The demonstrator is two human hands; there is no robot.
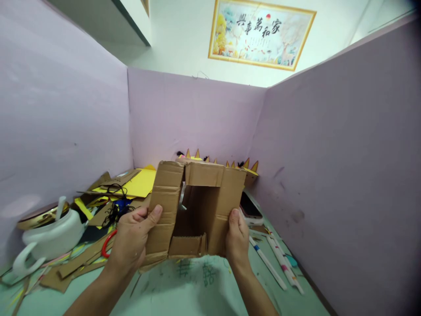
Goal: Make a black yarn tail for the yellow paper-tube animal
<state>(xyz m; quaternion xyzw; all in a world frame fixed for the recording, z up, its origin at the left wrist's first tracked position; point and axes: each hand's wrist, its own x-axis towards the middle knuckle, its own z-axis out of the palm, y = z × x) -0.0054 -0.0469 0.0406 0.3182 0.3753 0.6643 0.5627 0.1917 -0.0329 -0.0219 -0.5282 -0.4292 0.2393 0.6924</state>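
Together, the left hand and right hand clamp the side edges of a cardboard box, held upright above the green table; a phone and pens lie to the right.

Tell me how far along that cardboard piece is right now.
Done so far: the cardboard piece already has a rectangular window cut in it, with a flap folded at its bottom edge. In hand: the left hand and right hand grip its two sides, holding it upright above the green table. Left: scraps and red-handled scissors lie at the left, glue sticks at the right.
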